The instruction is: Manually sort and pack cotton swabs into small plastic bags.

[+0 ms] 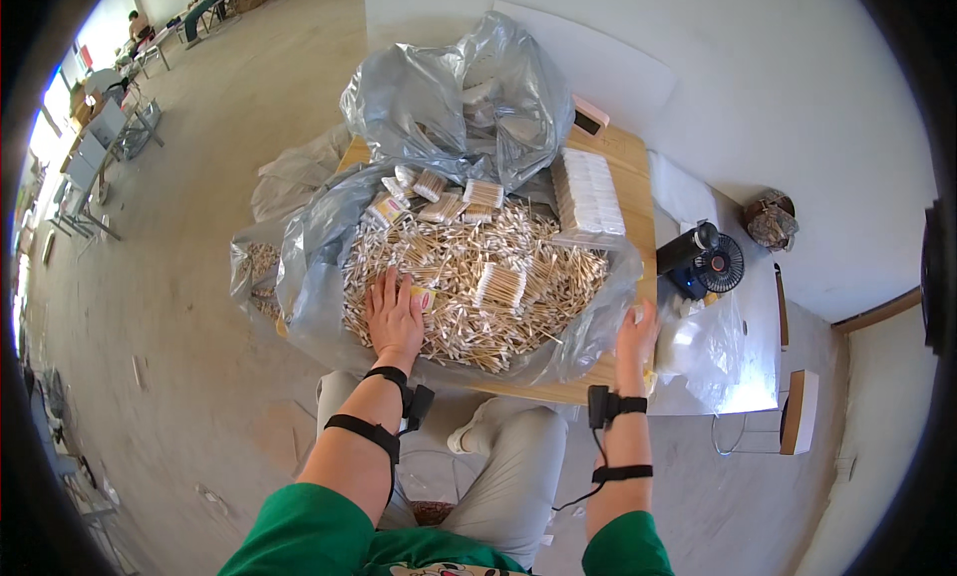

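A large heap of loose cotton swabs (449,267) with wooden sticks and white tips lies in an opened clear plastic bag (319,242) on a wooden table. My left hand (394,315) rests flat on the near left part of the heap, fingers spread, beside a small yellow-and-white printed packet (423,299). At the right edge of the table, my right hand (636,335) has its fingers curled near the bag's rim; a whitish bit shows at the fingertips, too small to name. A neat bundle of swabs (500,287) lies on the heap between the hands.
Several packed swab bundles (482,193) lie at the heap's far side. A stack of white packs (588,192) stands at the far right, a big grey plastic bag (469,98) behind. On a side table are a black fan (718,264) and a dark bottle (686,247).
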### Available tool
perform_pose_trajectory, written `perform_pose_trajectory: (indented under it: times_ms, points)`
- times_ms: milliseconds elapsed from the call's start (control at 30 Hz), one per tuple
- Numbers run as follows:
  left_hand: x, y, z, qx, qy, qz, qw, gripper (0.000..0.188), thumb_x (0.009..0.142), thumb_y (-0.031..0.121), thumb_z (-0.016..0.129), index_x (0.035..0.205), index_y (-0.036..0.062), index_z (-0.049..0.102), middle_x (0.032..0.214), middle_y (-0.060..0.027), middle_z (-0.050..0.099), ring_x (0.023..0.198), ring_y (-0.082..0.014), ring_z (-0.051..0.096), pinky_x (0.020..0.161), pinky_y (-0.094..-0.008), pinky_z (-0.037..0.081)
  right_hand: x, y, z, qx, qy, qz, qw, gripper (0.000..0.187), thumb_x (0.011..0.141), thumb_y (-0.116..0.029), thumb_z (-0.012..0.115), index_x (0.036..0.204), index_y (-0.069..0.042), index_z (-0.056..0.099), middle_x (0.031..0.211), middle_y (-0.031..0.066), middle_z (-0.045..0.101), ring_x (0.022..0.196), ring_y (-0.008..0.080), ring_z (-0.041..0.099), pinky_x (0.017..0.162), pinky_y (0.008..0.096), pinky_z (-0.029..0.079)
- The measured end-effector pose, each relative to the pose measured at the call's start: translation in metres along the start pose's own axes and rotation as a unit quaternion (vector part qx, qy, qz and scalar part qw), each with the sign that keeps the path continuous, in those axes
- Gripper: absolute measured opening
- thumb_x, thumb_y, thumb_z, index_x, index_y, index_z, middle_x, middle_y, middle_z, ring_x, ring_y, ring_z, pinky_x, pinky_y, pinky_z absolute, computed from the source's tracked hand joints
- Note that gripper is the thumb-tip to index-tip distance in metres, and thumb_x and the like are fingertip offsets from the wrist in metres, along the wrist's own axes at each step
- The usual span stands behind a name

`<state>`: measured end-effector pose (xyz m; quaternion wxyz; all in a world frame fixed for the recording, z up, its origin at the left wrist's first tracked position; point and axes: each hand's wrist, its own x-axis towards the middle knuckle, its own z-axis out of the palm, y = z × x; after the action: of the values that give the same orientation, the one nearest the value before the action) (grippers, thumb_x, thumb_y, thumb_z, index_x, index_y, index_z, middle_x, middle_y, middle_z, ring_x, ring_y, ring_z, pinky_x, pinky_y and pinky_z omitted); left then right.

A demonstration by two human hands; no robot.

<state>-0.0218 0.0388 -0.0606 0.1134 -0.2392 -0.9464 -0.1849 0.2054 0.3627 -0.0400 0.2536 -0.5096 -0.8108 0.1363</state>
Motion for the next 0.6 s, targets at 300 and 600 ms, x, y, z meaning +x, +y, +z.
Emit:
perform_pose_trajectory:
  times_ms: [300,600]
  points:
    - [-0.001,-0.001,0.009,-0.044,0.01,-0.003,0.999,0.035,0.09,0.023,0.044,0.122,0.0115,0.054,0.138,-0.0084,0.041,0.129,-0.0291,0.033,0.108,-0.0439,0.022,-0.128,-0.217,0.052,0.177,-0.228,-0.27,0.918,0.022,0.08,-0.012,0.058,0.103,-0.009,0.058,0.086,0.0137,0.063,0.08,0.0325,0.061,0.07,0.0425,0.048]
    - [0.001,-0.012,0.024,0.032,-0.022,0.023,0.999,0.038,0.094,0.027,0.037,0.125,0.0111,0.052,0.141,-0.0056,0.039,0.132,-0.0269,0.03,0.11,-0.0428,0.02,-0.133,-0.243,0.079,0.207,-0.152,-0.232,0.938,0.007,0.074,-0.009,0.06,0.077,-0.007,0.066,0.078,0.0098,0.061,0.079,0.0298,0.059,0.068,0.0411,0.048]
